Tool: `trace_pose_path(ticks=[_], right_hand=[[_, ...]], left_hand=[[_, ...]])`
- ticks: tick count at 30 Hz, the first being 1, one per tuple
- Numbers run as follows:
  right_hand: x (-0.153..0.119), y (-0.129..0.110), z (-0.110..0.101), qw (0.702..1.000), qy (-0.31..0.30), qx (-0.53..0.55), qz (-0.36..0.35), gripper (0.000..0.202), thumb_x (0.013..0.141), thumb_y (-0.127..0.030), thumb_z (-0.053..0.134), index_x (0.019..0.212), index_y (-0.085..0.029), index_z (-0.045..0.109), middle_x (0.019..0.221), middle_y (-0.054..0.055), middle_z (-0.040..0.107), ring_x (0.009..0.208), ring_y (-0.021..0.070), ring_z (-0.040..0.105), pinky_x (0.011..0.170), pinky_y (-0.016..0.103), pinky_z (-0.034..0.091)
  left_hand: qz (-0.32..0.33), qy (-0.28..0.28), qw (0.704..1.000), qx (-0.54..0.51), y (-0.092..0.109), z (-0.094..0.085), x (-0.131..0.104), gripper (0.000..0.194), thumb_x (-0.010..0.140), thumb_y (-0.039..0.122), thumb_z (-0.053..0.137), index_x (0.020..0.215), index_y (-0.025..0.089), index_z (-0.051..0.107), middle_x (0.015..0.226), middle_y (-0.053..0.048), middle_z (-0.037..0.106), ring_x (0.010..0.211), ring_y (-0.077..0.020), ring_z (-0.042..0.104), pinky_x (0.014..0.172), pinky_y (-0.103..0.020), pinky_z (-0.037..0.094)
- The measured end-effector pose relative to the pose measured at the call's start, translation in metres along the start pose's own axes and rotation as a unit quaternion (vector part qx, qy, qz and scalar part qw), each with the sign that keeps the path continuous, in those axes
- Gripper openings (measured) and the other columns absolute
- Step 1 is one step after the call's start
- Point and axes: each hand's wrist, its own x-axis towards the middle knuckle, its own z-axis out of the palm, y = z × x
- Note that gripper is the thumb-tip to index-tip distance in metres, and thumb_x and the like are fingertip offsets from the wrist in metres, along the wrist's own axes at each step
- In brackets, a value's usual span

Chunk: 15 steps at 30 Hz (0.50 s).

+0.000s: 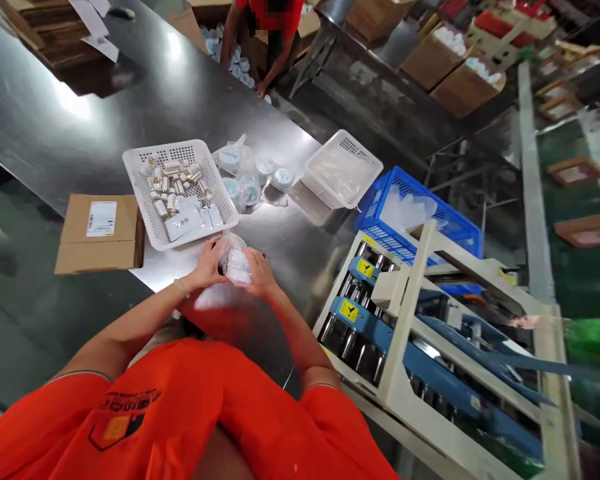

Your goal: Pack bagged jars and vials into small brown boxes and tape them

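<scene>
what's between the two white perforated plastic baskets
In the head view, a cluster of round white containers with blue printing, some in clear plastic bags, sits between them on the shiny metal table.

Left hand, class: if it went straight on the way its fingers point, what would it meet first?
The whitish bundle in clear plastic wrap, which the left hand seems to be touching, though exact depth there is unclear.

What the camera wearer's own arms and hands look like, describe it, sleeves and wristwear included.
The left sleeve and right sleeve are short and bright orange-red, each with a thin greyish line near the hem. A narrow, pale band circles the wrist of the left hand; the right hand shows none. Neither is gloved.
</scene>
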Motion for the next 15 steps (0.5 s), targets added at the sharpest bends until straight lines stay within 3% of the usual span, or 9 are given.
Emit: trace_pose_path(ticks=[3, 6, 9, 12, 15], right_hand=[[0.014, -0.009, -0.004, 0.997, -0.047, -0.064, 0.020, 0.086, 0.085, -0.052, 0.111, 0.159, -0.019, 0.084, 0.178, 0.025, 0.069, 0.164, 0.0475, 0.060, 0.134, 0.059, 0.055], [0.025, -0.009, -0.027, 0.994, -0.050, -0.097, 0.015, 0.072, 0.077, -0.052, 0.117, 0.139, -0.023, 0.094, 0.172, 0.022, 0.074, 0.162, 0.0479, 0.061, 0.129, 0.057, 0.056], [0.056, -0.008, -0.065, 0.996, -0.070, -0.056, 0.016, 0.042, 0.082, -0.054, 0.114, 0.104, -0.021, 0.097, 0.135, 0.021, 0.088, 0.134, 0.0405, 0.078, 0.115, 0.051, 0.064], [0.128, -0.029, -0.084, 0.998, -0.047, -0.023, 0.035, 0.032, 0.107, -0.045, 0.094, 0.095, -0.016, 0.093, 0.107, 0.019, 0.087, 0.116, 0.0341, 0.084, 0.114, 0.053, 0.064], [0.225, -0.085, -0.050, 0.997, -0.064, 0.031, 0.008, 0.031, 0.119, -0.024, 0.068, 0.114, -0.006, 0.092, 0.113, 0.013, 0.088, 0.124, 0.0289, 0.083, 0.123, 0.050, 0.059]], left_hand=[[0.052, -0.037, 0.998, 0.023, 0.005, -0.004, 0.003, 0.108, 0.086, 0.053, 0.107, 0.177, 0.010, 0.068, 0.183, -0.027, 0.060, 0.173, -0.0513, 0.042, 0.149, -0.073, 0.028], [0.073, -0.056, 0.994, 0.056, 0.008, -0.007, 0.004, 0.091, 0.096, 0.048, 0.099, 0.174, 0.011, 0.072, 0.185, -0.026, 0.060, 0.176, -0.0534, 0.038, 0.150, -0.079, 0.021], [0.113, -0.068, 0.988, 0.082, 0.009, -0.002, 0.002, 0.073, 0.107, 0.045, 0.087, 0.172, 0.013, 0.075, 0.182, -0.024, 0.065, 0.179, -0.0526, 0.038, 0.151, -0.083, 0.012], [0.143, -0.073, 0.982, 0.099, 0.012, 0.011, 0.004, 0.060, 0.110, 0.039, 0.083, 0.167, 0.019, 0.081, 0.175, -0.021, 0.073, 0.184, -0.0532, 0.035, 0.151, -0.088, 0.007], [0.134, -0.066, 0.982, 0.112, 0.015, 0.025, 0.010, 0.047, 0.102, 0.042, 0.093, 0.146, 0.025, 0.093, 0.154, -0.019, 0.084, 0.184, -0.0572, 0.037, 0.149, -0.092, 0.013]])
